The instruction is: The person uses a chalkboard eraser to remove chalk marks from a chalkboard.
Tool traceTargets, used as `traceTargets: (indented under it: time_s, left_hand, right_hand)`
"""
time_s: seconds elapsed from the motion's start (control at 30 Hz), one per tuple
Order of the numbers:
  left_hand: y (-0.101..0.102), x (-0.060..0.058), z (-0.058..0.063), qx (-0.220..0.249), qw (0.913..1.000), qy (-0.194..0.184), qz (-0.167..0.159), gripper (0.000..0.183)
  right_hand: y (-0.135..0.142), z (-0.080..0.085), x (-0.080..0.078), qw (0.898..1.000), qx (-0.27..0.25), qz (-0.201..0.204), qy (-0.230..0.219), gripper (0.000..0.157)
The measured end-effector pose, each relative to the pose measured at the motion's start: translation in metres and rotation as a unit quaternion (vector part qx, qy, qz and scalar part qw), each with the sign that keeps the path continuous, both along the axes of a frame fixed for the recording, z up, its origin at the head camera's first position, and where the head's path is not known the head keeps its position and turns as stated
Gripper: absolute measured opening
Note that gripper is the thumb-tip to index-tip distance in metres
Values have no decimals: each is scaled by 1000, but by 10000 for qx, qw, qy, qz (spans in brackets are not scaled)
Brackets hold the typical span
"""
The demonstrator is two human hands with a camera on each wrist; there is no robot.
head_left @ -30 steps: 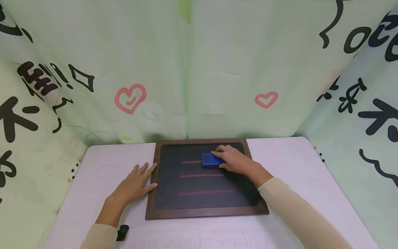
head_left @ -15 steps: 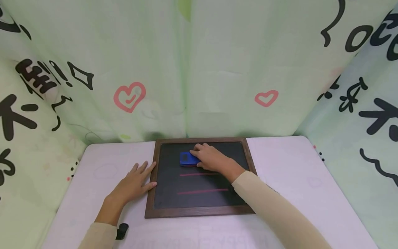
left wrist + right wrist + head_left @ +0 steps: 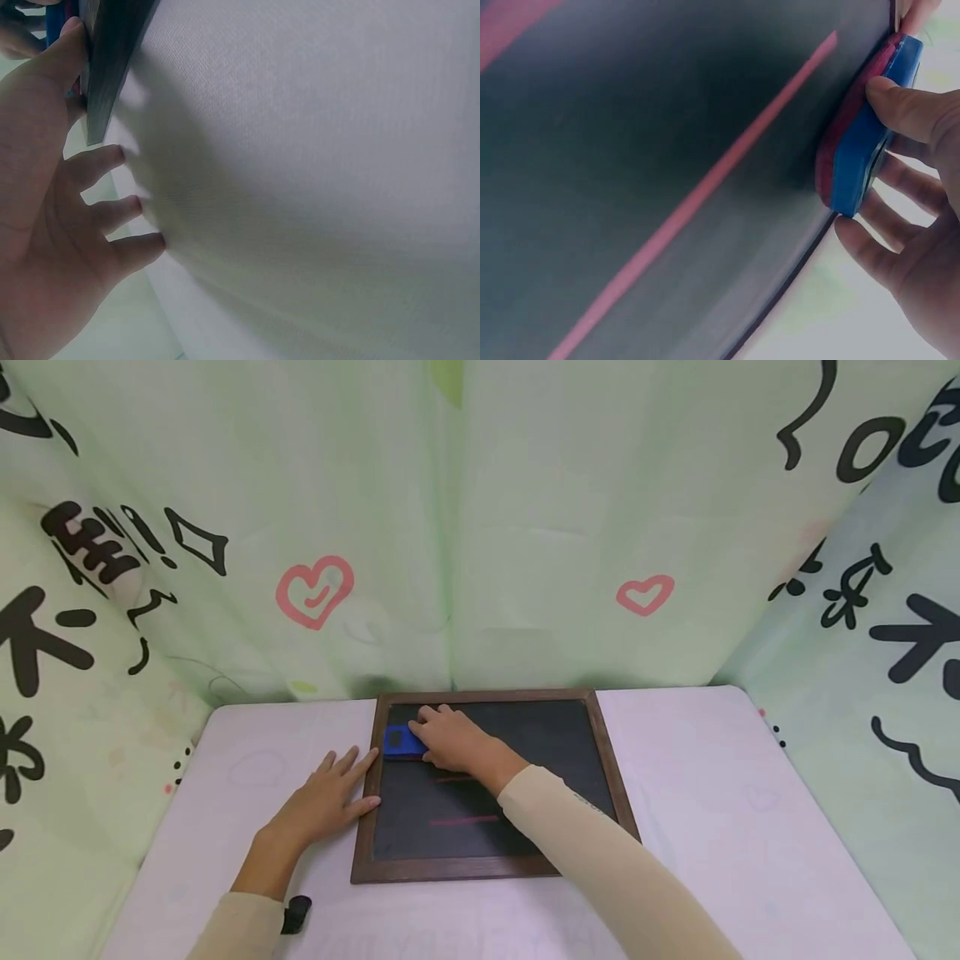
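Note:
A small chalkboard [image 3: 540, 752] in a brown wooden frame lies on the table. My right hand [image 3: 457, 739] grips a blue board eraser [image 3: 399, 742] near the board's upper left, close to the left frame edge. In the right wrist view the eraser [image 3: 862, 135] shows a dark red pad against the board, thumb on one side and fingers on the other. Two pink lines [image 3: 463, 820] show on the board, partly covered by the right arm. With fingers spread, my left hand [image 3: 318, 806] rests at the left frame edge, its thumb and a fingertip touching the wood [image 3: 112, 75].
The white table [image 3: 712, 793] extends around the board on both sides and in front. A pale green curtain [image 3: 525, 568] with hearts and black lettering stands behind and along the sides. A black wrist device [image 3: 296, 914] sits at the left cuff.
My right hand has slid the eraser leftward across the upper board, and the top pink line under its path is gone. The left hand has stayed in place.

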State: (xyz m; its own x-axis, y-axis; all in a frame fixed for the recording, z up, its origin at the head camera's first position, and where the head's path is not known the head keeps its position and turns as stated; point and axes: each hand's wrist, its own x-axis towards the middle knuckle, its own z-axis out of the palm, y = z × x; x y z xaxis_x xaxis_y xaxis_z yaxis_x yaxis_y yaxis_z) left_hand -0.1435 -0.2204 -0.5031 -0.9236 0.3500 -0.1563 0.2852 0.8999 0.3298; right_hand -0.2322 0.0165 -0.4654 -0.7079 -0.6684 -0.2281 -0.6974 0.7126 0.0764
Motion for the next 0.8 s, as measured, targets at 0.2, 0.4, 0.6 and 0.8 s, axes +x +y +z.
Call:
traceTargets:
  time_s: [0.2, 0.4, 0.6, 0.8]
  left_hand:
    - [-1, 0, -1, -32, 10000, 56, 32, 76]
    - [2, 1, -2, 48, 10000, 63, -5, 76]
    - [3, 2, -5, 106, 9999, 26, 12, 77]
    - [2, 2, -7, 115, 9998, 181, -61, 77]
  right_hand:
    - [-5, 2, 0, 10000, 74, -44, -18, 59]
    - [7, -1, 2, 9997, -54, -147, -211, 61]
    - [26, -2, 5, 9993, -150, -121, -306, 62]
    - [53, -2, 6, 9987, -277, -194, -391, 63]
